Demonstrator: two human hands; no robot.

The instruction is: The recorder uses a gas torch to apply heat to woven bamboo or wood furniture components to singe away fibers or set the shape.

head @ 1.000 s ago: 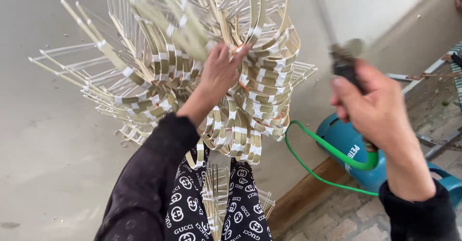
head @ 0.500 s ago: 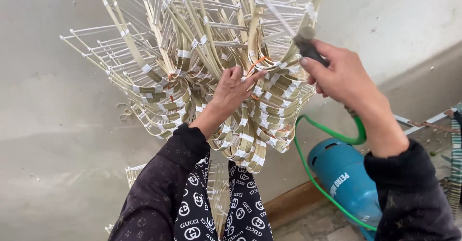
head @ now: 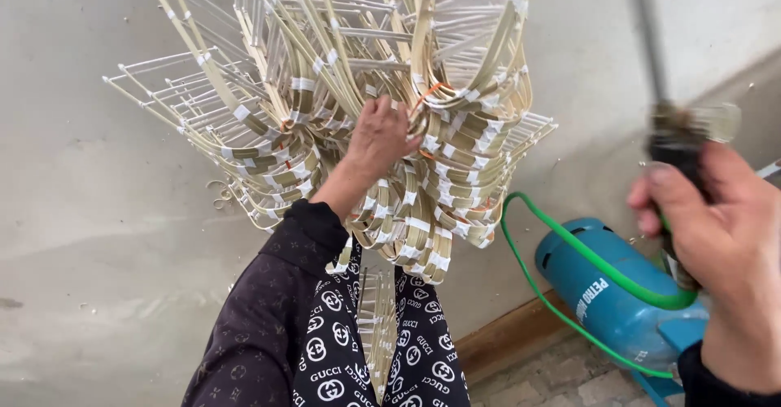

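Overhead, the left hand [head: 381, 137] is gripping a pale bundle of bent bamboo frames [head: 342, 98], banded with white tape, raised before a grey wall [head: 98, 236]. Rightward, the right hand [head: 724, 236] is clenching a dark torch handle [head: 679, 155] trailing a green hose [head: 569, 244] above a blue gas cylinder [head: 614, 293].

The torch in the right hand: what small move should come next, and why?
Probably bring the right hand with the torch leftward to the bamboo frame bundle. The torch is held well off to the right, apart from the bundle, its green hose running to the blue gas cylinder, while the left hand grips the bundle's middle.
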